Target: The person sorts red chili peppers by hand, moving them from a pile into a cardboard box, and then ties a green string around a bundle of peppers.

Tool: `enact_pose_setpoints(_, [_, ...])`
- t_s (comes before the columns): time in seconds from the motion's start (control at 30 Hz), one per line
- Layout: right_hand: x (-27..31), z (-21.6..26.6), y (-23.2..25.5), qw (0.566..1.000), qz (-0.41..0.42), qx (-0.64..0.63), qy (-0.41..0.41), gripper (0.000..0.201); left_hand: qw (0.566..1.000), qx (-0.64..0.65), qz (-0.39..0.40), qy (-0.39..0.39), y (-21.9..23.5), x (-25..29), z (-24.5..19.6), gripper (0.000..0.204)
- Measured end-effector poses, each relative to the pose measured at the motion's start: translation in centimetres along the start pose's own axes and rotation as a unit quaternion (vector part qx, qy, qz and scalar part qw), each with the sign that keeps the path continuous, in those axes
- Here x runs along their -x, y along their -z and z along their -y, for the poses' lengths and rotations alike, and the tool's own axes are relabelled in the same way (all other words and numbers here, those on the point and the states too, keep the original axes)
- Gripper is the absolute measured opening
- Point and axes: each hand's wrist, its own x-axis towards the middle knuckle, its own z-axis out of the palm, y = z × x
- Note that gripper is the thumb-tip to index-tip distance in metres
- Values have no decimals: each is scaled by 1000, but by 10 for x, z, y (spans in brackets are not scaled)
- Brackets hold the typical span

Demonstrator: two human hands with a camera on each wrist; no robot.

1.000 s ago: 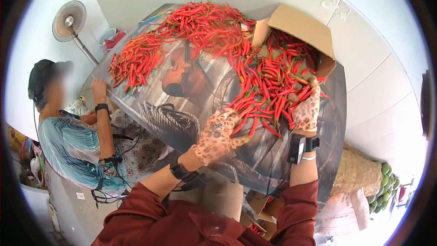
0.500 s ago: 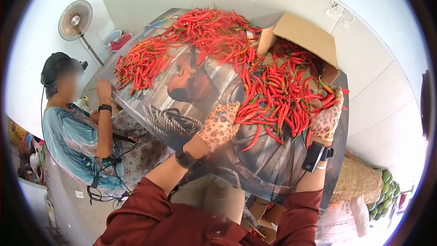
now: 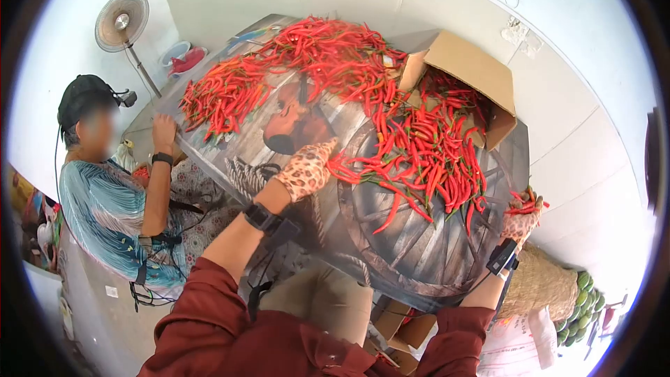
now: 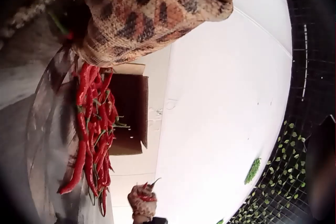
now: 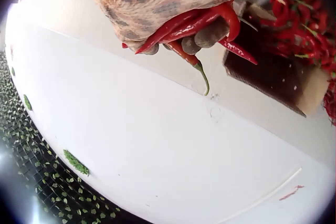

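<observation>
Red chillies (image 3: 426, 146) lie heaped on the printed table (image 3: 419, 258), spilling from the mouth of a cardboard box (image 3: 469, 56). My right hand (image 3: 520, 222), in a spotted glove, grips several chillies beyond the table's right edge; the right wrist view shows the chillies (image 5: 191, 27) under its curled, dirty fingertips (image 5: 210, 35). My left hand (image 3: 307, 169), gloved alike, is at the left end of the near chillies, over the violin print. Its fingers are mostly hidden in the left wrist view, so whether they hold a chilli is unclear.
Another person (image 3: 118, 202) sits at the left with a hand on the table edge. Behind stands a fan (image 3: 122, 21) beside basins (image 3: 183, 58). Right of the table are a woven sack (image 3: 534, 283) and green produce (image 3: 581, 311); an open box (image 3: 412, 328) sits below.
My right hand has moved from the box's mouth rightward and toward me, off the heap, with chillies in its grip. My left hand has shifted left, away from the heap's middle.
</observation>
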Motion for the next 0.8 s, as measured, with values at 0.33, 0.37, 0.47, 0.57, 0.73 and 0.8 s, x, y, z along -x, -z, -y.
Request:
enact_pose_setpoints(0.33, [-22, -4, 46, 1000, -6, -5, -22, 36, 996, 6, 73, -47, 51, 18, -6, 74])
enact_pose_setpoints(0.37, [-20, -6, 39, 998, -70, -2, 7, 36, 998, 15, 52, -41, 56, 22, -15, 70])
enact_pose_setpoints(0.47, [-20, -2, 50, 996, 68, 17, -52, 38, 990, -103, 42, -90, 50, 29, -41, 64])
enact_pose_setpoints(0.57, [-17, -8, 40, 999, 15, 24, -15, 39, 985, -97, -4, -143, 19, 21, -42, 46])
enact_pose_setpoints(0.73, [-12, -7, 35, 998, 36, 48, -24, 39, 980, -135, 97, -113, 8, 10, -46, 26])
enact_pose_setpoints(0.8, [-13, -7, 33, 999, -1, 48, -22, 39, 968, -128, -8, -214, 8, 20, -45, 26])
